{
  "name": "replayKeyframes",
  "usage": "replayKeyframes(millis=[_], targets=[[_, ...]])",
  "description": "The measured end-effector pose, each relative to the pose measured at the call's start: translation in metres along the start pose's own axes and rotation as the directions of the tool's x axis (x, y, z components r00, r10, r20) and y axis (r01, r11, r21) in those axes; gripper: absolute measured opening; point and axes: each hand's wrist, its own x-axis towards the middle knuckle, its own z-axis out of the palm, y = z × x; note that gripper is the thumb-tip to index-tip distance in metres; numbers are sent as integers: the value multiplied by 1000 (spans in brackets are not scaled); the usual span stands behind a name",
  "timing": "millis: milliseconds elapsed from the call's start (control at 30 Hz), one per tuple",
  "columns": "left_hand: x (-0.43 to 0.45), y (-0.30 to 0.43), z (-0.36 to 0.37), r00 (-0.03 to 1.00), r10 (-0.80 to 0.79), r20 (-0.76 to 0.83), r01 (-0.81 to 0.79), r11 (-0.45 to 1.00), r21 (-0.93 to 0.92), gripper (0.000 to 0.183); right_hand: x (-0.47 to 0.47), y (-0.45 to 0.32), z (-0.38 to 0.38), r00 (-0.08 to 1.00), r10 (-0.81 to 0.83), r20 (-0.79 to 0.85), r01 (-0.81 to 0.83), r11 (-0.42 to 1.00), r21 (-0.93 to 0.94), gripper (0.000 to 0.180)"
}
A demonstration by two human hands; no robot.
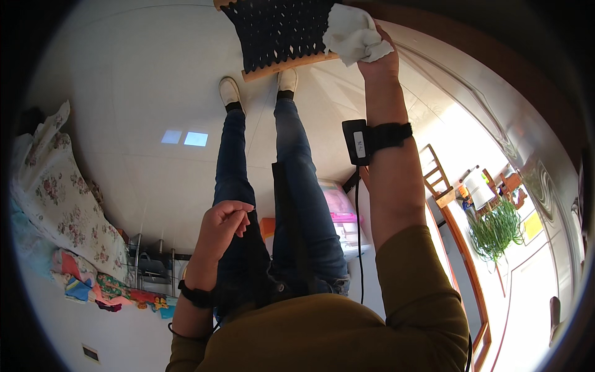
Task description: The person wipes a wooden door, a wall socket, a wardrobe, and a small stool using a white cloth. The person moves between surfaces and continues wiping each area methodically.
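My right hand (pixel 382 60) is stretched far forward and grips a crumpled white cloth (pixel 353 35). The cloth overlaps the right end of a black woven seat or panel (pixel 283 35) with a wooden rail (pixel 288 67) along its near edge. How the fingers sit under the cloth is partly hidden. In front of my left thigh hangs my left hand (pixel 228 228), its fingers curled in and nothing visible in them. Each forearm wears a black strap, and the right one carries a small black device (pixel 357 142) with a cable.
My shoes (pixel 287 80) stand on the pale tiled floor (pixel 153 93) close to the wooden rail. At left, a floral cloth (pixel 69 200) drapes over something. A pink-lidded plastic box (pixel 341 216) sits behind my legs. Right are a green potted plant (pixel 495 230) and a small wooden chair (pixel 437 176).
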Motion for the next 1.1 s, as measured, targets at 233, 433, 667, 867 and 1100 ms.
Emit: replayKeyframes(millis=[233,433,667,867,1100], targets=[[1,-2,-3,1000,-16,-4,16,1000,3,16,-8,-7,2,998,-32,-52,32,999,15,33],[3,-4,-4,1000,-14,7,14,1000,3,17,-8,-13,4,992,-70,-107,58,993,-104,32],[5,-8,-5,1000,-19,18,19,1000,6,17,-15,-9,-2,977,-199,-75,180,962,-207,36],[6,-11,-3,999,-39,11,39,999,6,16,25,14,-47,899,369,-238,-315,919,237,30],[6,-13,-4,1000,-20,9,19,999,46,16,60,9,-39,959,254,-126,-134,798,588,36]])
